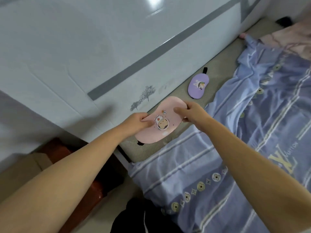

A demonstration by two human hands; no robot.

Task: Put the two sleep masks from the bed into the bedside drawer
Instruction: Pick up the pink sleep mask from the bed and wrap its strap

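A pink sleep mask (165,108) with a cartoon astronaut print is held just above the bed's near corner. My left hand (138,121) pinches its left edge and my right hand (188,111) grips its right end. A short black strap end hangs below the mask. A purple sleep mask (198,85) with a black strap lies flat on the beige mattress strip further along, by the white headboard. No drawer is in view.
A glossy white headboard (117,47) with a grey stripe runs along the left. A blue striped quilt (252,132) covers the bed to the right. A reddish-brown piece of furniture (55,150) stands low at the left, beside the bed.
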